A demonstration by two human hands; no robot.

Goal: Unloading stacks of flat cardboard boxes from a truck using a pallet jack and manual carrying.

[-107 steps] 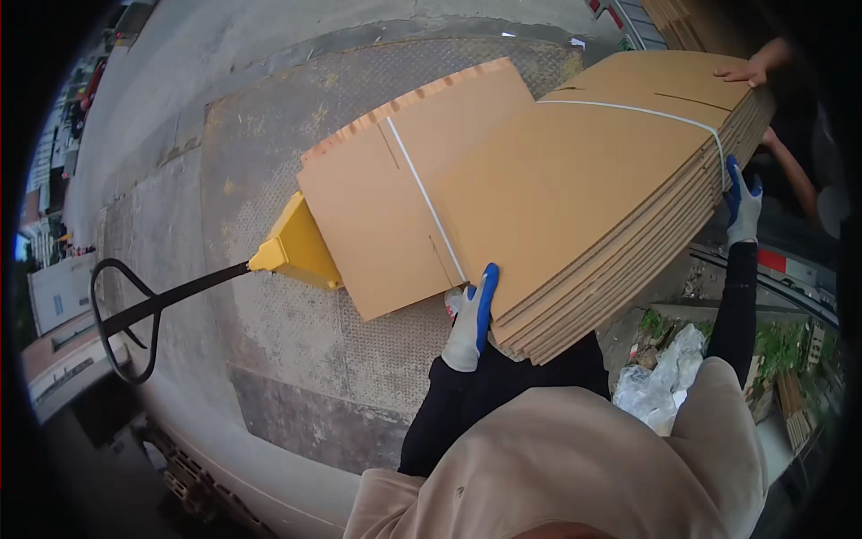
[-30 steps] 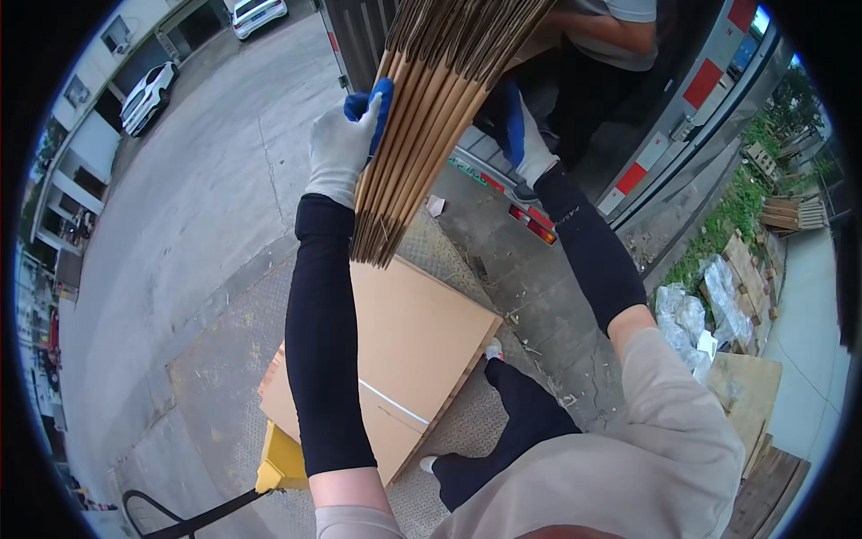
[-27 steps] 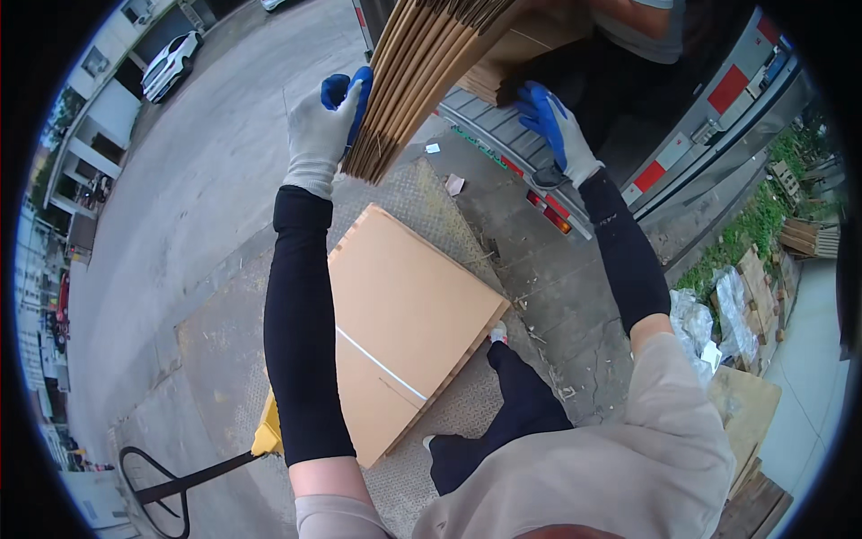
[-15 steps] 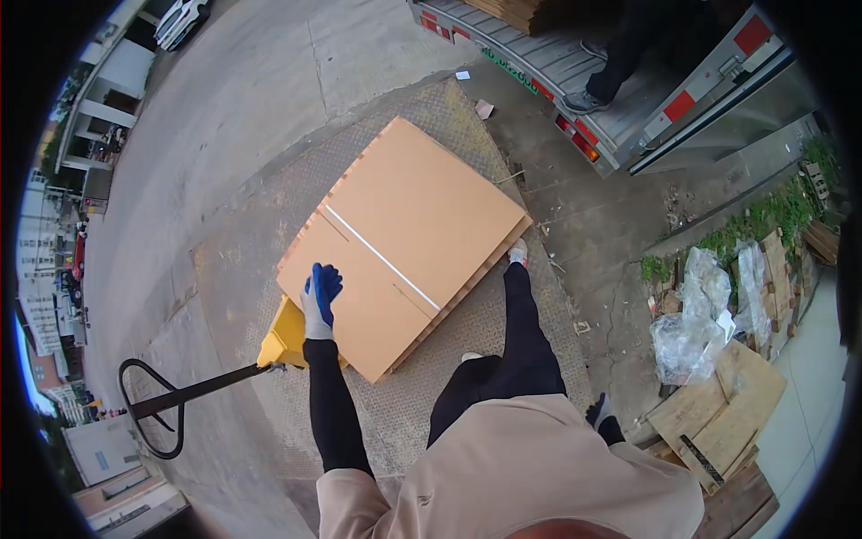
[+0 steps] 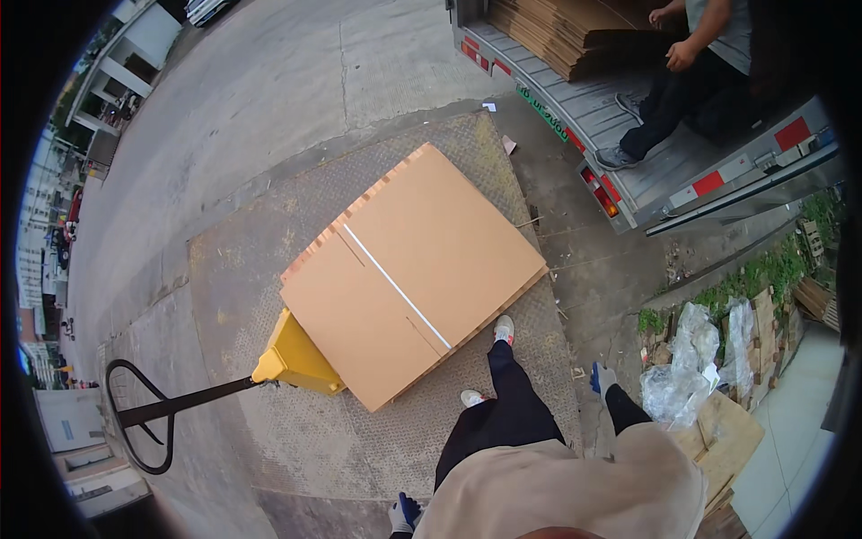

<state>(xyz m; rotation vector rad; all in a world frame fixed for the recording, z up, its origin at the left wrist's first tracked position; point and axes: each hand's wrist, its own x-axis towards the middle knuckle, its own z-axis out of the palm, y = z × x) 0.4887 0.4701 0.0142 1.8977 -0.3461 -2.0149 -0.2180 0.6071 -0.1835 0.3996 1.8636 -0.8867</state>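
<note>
Both gloved hands hung free at the person's sides, left hand [image 5: 404, 514], right hand [image 5: 600, 379], holding nothing. The strapped bundle of flat cardboard sheets [image 5: 413, 269] lay on the yellow pallet jack [image 5: 292, 359]; probably stiff, bulky, heavy; best gripped at opposite edges.

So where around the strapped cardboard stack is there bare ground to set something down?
Free: the metal plate between the yellow pallet jack and the person's feet, and the concrete beyond the cardboard stack. Crowded: the right side, with plastic wrap and boards, plus the truck bed.
</note>
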